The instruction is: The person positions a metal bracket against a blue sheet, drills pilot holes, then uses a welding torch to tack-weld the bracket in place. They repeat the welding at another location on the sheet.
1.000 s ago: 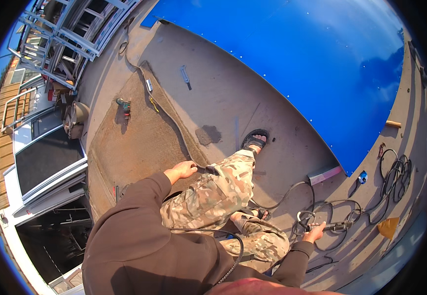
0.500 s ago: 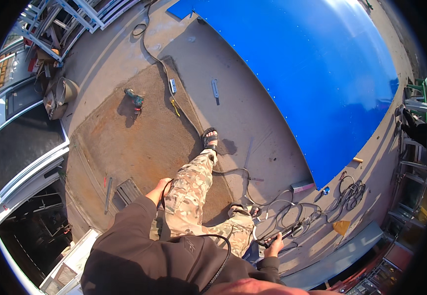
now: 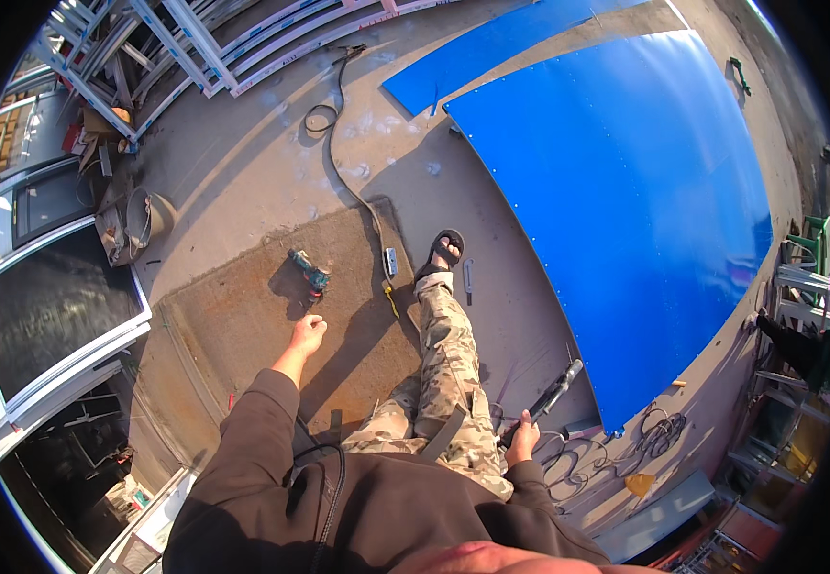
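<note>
My right hand [image 3: 522, 438] is wrapped round the lower end of a long dark tool [image 3: 558, 386] with a grey tip. The tool slants up towards the edge of a blue sheet panel [image 3: 625, 210]; its exact kind I cannot make out. Out in front of me, my left hand [image 3: 309, 333] has its fingers curled in, with nothing visible in them. Just beyond that hand, a teal cordless drill [image 3: 310, 275] lies on the brown ground patch [image 3: 233, 287], apart from the fingers.
A cord [image 3: 343, 172] with a power strip [image 3: 391, 262] crosses the ground. Coiled cables [image 3: 659, 435] lie at the right, near a yellow piece [image 3: 639, 485]. White frames [image 3: 204, 48], a bucket [image 3: 152, 218] and a dark framed pane [image 3: 61, 306] stand left.
My left hand has left my thigh and reached forward towards the drill. My right hand has raised the dark tool towards the panel. I have stepped forward to the right.
</note>
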Tool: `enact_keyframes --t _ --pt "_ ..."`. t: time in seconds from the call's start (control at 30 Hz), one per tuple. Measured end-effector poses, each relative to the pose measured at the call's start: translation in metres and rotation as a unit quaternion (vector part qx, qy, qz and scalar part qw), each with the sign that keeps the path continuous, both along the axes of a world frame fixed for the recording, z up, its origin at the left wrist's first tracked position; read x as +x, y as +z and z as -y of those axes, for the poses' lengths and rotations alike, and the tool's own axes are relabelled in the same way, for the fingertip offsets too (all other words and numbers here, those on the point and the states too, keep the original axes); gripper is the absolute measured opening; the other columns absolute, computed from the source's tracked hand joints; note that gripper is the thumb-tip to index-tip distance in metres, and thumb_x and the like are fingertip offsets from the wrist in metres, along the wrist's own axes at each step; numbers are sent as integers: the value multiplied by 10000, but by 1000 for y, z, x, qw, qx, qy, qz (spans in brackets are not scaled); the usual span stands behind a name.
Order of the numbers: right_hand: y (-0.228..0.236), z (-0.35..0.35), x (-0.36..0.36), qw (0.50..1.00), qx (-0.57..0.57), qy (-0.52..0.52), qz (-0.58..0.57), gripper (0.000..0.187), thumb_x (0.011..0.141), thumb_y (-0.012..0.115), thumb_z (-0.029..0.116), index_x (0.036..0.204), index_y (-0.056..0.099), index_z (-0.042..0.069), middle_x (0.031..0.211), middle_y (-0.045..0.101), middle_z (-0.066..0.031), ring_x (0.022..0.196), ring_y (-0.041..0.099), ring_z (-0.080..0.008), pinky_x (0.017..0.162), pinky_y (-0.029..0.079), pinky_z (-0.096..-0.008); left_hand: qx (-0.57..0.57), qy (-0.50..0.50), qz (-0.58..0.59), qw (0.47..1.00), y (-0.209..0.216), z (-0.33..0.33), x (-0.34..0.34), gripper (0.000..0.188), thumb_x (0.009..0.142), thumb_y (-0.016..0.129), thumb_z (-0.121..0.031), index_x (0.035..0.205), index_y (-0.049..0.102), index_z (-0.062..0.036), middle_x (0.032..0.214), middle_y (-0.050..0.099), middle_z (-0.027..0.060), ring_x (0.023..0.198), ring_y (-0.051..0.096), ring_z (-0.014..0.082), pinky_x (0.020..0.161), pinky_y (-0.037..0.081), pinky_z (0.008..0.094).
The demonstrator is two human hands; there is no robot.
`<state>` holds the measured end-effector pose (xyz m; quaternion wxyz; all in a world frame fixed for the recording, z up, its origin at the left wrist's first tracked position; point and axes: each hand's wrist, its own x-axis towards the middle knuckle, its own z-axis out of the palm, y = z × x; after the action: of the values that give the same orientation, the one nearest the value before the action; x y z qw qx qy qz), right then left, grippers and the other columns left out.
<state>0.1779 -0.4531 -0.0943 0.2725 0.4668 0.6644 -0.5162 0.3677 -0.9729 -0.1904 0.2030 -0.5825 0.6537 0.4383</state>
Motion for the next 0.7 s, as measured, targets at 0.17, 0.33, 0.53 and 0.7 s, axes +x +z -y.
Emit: enact_keyframes --t 0.17,0.33,0.53,0.7 --pt "-53 117 -44 992 71 97 30 311 962 659 323 832 533 70 646 538 -6 509 486 -151 500 424 -326 -53 -5 20 998 -38 127 -64 487 853 696 -249 1267 610 -7 1224 666 211 1160 638 300 991 492 375" --pt "-66 171 -68 974 132 176 55 313 958 686 309 760 582 90 661 526 48 580 443 -73 536 355 -271 -51 -45 93 993 -72 233 -164 599 840 713 -197 1381 510 -35 1342 593 226 1256 577 324 1045 464 414" --pt "-81 267 -106 981 179 -53 47 269 993 619 306 809 576 113 641 533 8 560 522 -129 533 422 -291 -141 -208 118 961 -117 372 -321 718 830 739 -239 1459 427 -90 1472 488 154 1354 474 335 1111 405 433" --pt "-125 359 -130 971 167 -168 18 308 1002 597 364 858 556 94 747 576 -34 598 525 -145 581 453 -300 -190 -284 124 931 -219 505 -461 766 835 739 -238 1489 369 -93 1535 397 125 1400 416 305 1132 381 428"
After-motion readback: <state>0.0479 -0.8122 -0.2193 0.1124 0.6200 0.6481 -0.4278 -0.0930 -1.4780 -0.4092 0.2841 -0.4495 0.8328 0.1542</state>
